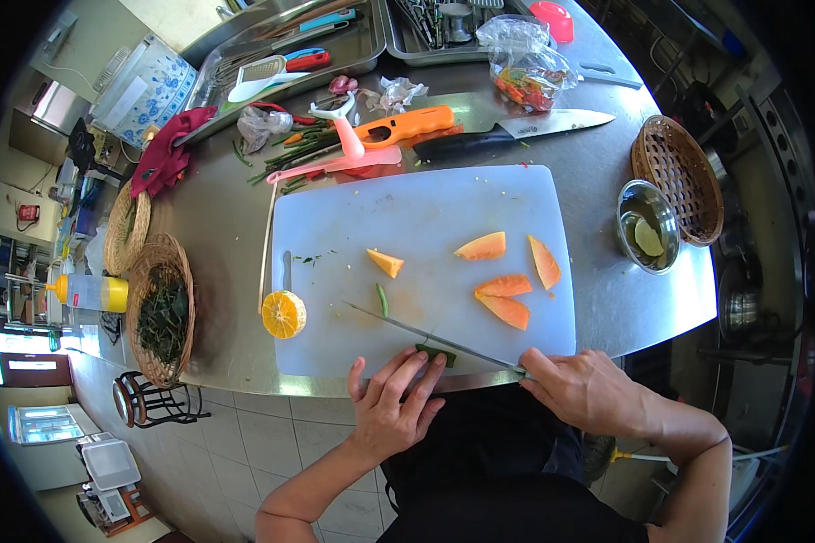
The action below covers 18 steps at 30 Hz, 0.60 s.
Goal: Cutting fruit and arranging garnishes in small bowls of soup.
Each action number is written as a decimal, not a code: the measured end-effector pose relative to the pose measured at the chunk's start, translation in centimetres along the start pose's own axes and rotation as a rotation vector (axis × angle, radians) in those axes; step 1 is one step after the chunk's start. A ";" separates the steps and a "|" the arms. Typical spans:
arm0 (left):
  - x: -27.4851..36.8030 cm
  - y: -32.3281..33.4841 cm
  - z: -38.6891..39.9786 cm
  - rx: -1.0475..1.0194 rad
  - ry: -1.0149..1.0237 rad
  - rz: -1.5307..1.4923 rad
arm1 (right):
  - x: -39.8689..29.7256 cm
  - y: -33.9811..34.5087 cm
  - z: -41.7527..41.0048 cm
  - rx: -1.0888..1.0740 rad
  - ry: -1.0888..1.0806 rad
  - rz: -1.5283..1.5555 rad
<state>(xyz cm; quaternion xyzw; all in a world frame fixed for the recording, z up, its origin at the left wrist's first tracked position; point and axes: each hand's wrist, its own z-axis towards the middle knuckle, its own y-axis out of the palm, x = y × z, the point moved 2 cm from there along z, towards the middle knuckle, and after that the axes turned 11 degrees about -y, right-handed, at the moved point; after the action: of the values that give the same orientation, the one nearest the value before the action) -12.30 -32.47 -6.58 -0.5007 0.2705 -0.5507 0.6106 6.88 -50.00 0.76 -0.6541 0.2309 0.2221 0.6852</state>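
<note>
At the near edge of the white cutting board [421, 210], my left hand [394, 407] holds down a small dark green piece [443, 355], perhaps folded leaf, under its fingertips. My right hand [581, 394] grips a kitchen knife [441, 341] by its handle. The thin blade slants far left across the board, just beyond the green piece. A short green pod or stalk [382, 300] lies near the blade. Several orange fruit wedges, possibly papaya [504, 311], rest on the right half, and a smaller wedge [386, 263] lies left of centre. A cut orange half [284, 315] sits at the left edge.
A large chef's knife [550, 129], an orange lighter [407, 127] and a pink peeler [348, 136] lie beyond the board. A wicker basket of dark leaves [166, 315] stands left. Right are a metal bowl [625, 251] and a woven basket [679, 180].
</note>
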 end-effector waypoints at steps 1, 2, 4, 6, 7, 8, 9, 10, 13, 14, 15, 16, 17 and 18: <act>0.0 -0.1 0.0 0.000 0.000 0.001 | -0.2 0.0 -0.5 -0.024 0.032 -0.036; 0.0 -0.1 0.1 -0.005 0.010 0.014 | -0.4 0.0 -1.0 -0.049 0.065 -0.071; 0.0 -0.2 0.1 -0.010 0.023 0.024 | -1.0 -0.5 -1.7 -0.088 0.057 -0.110; 0.0 -0.2 0.0 -0.033 -0.025 -0.007 | -1.5 -0.8 -2.0 -0.128 0.051 -0.147; -0.1 -0.2 -0.1 -0.035 -0.024 -0.009 | -1.7 -0.8 -2.1 -0.155 0.049 -0.176; -0.1 -0.2 -0.1 -0.035 -0.021 -0.011 | -1.8 -0.9 -2.2 -0.183 0.047 -0.205; -0.1 -0.2 -0.1 -0.035 -0.021 -0.010 | -1.9 -1.0 -2.3 -0.184 0.046 -0.204; -0.2 -0.3 -0.1 -0.036 -0.023 -0.009 | -1.9 -1.2 -2.4 -0.189 0.051 -0.221; -0.2 -0.3 0.1 -0.030 0.043 0.032 | -1.9 -1.6 -2.6 -0.214 0.056 -0.257; -0.3 -0.3 0.0 -0.028 0.042 0.028 | -1.9 -1.6 -2.5 -0.233 0.056 -0.276; -0.3 -0.3 -0.1 -0.028 0.042 0.023 | -2.0 -1.6 -2.5 -0.234 0.056 -0.276; -0.3 -0.3 -0.1 -0.028 0.041 0.022 | -2.0 -1.6 -2.4 -0.214 0.052 -0.286; -0.3 -0.3 -0.1 -0.025 0.042 0.018 | -2.0 -1.5 -2.3 -0.194 0.047 -0.296; -0.3 -0.3 0.0 -0.022 0.046 0.014 | -1.9 -1.4 -2.1 -0.195 0.048 -0.297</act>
<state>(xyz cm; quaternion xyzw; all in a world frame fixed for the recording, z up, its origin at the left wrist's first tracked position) -12.52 -32.18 -6.41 -0.4927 0.2938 -0.5547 0.6027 6.17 -52.18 2.90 -0.7495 0.1256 0.1241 0.6380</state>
